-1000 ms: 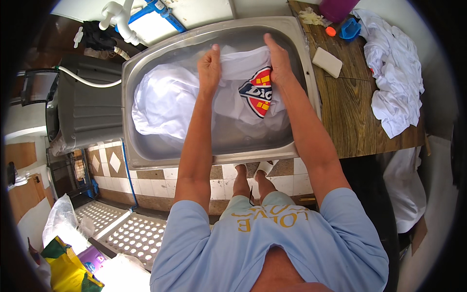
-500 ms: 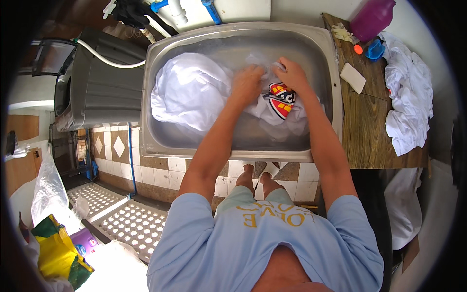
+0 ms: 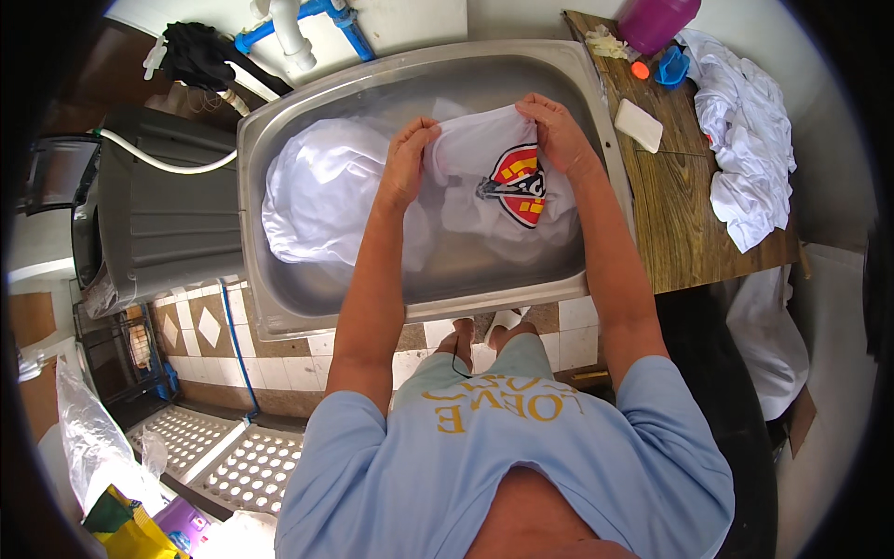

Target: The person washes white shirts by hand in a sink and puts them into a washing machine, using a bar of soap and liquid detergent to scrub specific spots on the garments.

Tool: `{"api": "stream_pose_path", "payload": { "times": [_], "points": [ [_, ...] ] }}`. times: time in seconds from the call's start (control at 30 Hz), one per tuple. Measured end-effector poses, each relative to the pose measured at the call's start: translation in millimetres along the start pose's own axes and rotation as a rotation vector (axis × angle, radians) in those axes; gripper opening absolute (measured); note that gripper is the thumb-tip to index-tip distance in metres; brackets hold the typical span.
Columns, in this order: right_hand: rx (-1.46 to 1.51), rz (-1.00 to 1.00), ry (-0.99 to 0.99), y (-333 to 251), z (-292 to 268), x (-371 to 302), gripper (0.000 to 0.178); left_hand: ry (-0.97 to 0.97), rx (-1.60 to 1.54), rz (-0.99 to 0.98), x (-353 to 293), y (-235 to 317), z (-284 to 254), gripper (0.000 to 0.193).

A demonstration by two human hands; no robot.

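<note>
Between my hands a white garment (image 3: pixel 480 140) with a red, yellow and black printed emblem is stretched out over a metal sink (image 3: pixel 270 312) holding water. My left hand (image 3: pixel 408 160) pinches its upper left edge. My right hand (image 3: pixel 556 135) grips the upper right edge, beside the emblem. The garment's lower part hangs into the water and spreads below the surface. Left of my left hand, a large bunched white cloth (image 3: pixel 321 191) bulges out of the water. It cannot be told whether the two cloths join underwater.
On the wooden counter (image 3: pixel 680 210) at the right lie a white soap bar (image 3: pixel 639 126), a blue scoop (image 3: pixel 671 68), an orange cap (image 3: pixel 640 70), a purple bottle (image 3: pixel 656 20) and crumpled white clothing (image 3: pixel 740 130). A grey machine (image 3: pixel 172 196) with a white hose stands left of the sink.
My hands have moved apart, drawing the garment's edge up and taut between them. The emblem has turned and shows more fully. The whole view has shifted and tilted slightly.
</note>
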State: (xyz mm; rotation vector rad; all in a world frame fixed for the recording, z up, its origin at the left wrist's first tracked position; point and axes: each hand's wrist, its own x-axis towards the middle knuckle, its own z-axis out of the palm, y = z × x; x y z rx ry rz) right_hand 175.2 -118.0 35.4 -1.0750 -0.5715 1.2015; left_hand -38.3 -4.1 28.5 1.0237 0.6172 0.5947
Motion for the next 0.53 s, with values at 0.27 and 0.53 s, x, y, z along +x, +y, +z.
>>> {"api": "stream_pose_path", "payload": {
  "times": [0.27,0.53],
  "points": [
    [-1.327,-0.311,0.206,32,0,3,0.033,-0.07,1.06,0.361,-8,-4,26,0.02],
    [-1.35,-0.239,0.169,28,-9,-13,0.037,-0.335,1.695,0.251,12,-28,25,0.023]
  ]
}}
